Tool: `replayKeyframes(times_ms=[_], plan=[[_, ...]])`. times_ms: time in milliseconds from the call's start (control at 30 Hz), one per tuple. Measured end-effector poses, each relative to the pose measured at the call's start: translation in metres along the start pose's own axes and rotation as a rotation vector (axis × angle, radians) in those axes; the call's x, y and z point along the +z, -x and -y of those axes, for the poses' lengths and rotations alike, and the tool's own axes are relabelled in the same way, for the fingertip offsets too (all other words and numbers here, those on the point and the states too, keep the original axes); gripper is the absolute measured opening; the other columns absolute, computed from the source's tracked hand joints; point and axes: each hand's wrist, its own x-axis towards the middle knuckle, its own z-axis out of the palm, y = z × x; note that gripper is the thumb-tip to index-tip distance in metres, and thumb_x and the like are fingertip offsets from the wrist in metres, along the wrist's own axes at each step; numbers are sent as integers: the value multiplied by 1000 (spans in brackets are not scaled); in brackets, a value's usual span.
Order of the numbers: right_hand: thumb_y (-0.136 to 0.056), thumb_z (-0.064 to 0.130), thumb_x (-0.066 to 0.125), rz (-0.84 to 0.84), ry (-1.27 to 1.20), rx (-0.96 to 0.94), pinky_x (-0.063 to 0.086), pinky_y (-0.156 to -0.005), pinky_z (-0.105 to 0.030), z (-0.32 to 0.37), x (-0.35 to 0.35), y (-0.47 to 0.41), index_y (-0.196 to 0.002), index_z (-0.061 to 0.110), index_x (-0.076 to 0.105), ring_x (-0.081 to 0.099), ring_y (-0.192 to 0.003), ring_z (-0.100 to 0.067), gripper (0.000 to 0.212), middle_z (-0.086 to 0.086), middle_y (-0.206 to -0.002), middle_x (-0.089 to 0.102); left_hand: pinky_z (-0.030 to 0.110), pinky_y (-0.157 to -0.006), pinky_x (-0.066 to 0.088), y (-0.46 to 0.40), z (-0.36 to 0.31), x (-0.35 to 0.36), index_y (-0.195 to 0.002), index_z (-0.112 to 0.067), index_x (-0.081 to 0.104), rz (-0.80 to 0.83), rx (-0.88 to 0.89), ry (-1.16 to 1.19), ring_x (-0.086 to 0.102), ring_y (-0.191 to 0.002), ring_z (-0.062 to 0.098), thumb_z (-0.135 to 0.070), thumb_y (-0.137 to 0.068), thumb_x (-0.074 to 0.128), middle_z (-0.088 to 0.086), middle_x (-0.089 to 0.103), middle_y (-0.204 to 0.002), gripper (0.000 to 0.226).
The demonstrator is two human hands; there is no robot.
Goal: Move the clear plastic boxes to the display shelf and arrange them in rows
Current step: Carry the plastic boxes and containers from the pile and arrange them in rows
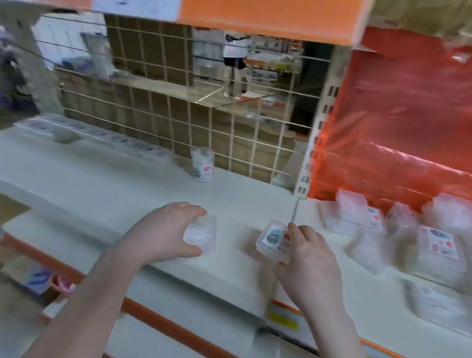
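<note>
My left hand (166, 234) grips a small clear plastic box (201, 233) between thumb and fingers, just above the white display shelf (91, 188). My right hand (307, 264) holds a second clear box with a cartoon sticker (273, 240), tilted, near the shelf's middle seam. A row of flat clear boxes (95, 133) lies along the back left of the shelf. A lone clear cylindrical tub (202, 163) stands upright by the wire grid.
Several larger clear packs with labels (431, 245) are piled on the right shelf section before an orange plastic sheet (417, 128). A wire grid (191, 118) backs the shelf. An orange-edged shelf (268, 1) hangs overhead. A person (235, 57) stands beyond the grid.
</note>
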Motion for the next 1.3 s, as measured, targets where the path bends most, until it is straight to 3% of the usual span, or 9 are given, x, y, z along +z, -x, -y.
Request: replayKeyframes(times_ms=[167, 467, 867, 1100, 1300], plan=[[-78, 23, 56, 30, -24, -43, 33, -93, -26, 106, 22, -5, -130, 16, 43, 44, -115, -21, 53, -2, -124, 50, 24, -102, 32, 46, 96, -26, -142, -26, 34, -13, -53, -34, 38, -128, 12, -43, -79, 67, -7, 41, -141, 73], [-79, 19, 54, 71, -45, -123, 33, -89, -23, 246, 50, -22, -131, 16, 41, 42, -117, -20, 54, -1, -127, 48, 26, -105, 30, 105, 223, -62, -145, -23, 31, -18, -153, -12, 36, -131, 14, -45, -81, 65, -4, 39, -145, 76], [-80, 21, 55, 130, -73, -176, 33, -93, -23, 339, 106, -112, -134, 17, 40, 41, -120, -18, 56, 1, -131, 47, 22, -101, 31, 75, 338, -81, -144, -25, 33, -87, -231, 19, 36, -130, 11, -43, -82, 66, -7, 40, -144, 73], [-80, 19, 54, 203, -93, -177, 34, -96, -27, 395, 143, -199, -133, 15, 40, 40, -123, -20, 55, -2, -133, 46, 24, -99, 34, 22, 415, -102, -145, -27, 30, -25, -300, 10, 36, -130, 11, -41, -81, 66, -10, 39, -143, 74], [-81, 20, 54, 226, -115, -181, 40, -90, -29, 433, 163, -256, -129, 17, 42, 43, -119, -20, 50, 1, -130, 46, 27, -102, 35, -10, 464, -106, -142, -26, 35, -27, -345, 89, 39, -127, 11, -38, -78, 69, -9, 42, -139, 74]])
